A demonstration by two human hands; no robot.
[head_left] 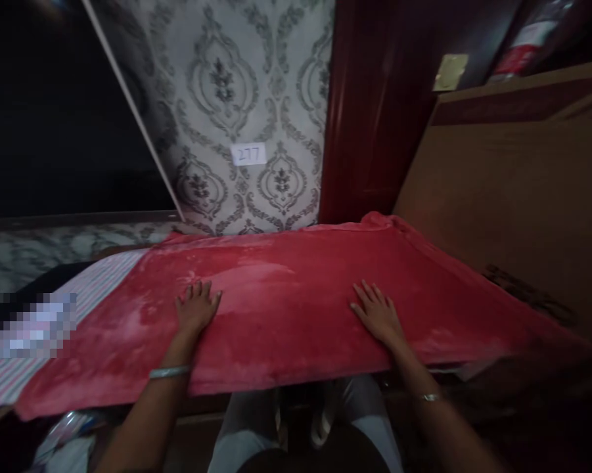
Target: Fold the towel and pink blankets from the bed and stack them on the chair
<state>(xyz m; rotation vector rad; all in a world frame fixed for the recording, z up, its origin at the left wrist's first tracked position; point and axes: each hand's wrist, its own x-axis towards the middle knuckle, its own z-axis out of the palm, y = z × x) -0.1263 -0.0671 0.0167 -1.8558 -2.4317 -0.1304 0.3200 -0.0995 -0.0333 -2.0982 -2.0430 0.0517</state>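
A plush red cloth (286,315) lies spread over a table, its front edge hanging a little past the side near me. My left hand (197,307) rests flat on the left half of the cloth, fingers spread. Further right, my right hand (376,314) also presses palm-down on the fabric with its fingers apart. Neither hand holds anything. Lighter smudges in the pile show around the left hand. Along the back right edge the cloth is bunched into a small fold.
A striped cloth (109,274) shows at the left, with a blurred-out patch on it. Behind stand a large dark screen (69,118), patterned wallpaper with a paper label (249,154) reading 277, and a dark red door frame. A big cardboard box (517,190) borders the right, a bottle (527,49) above it.
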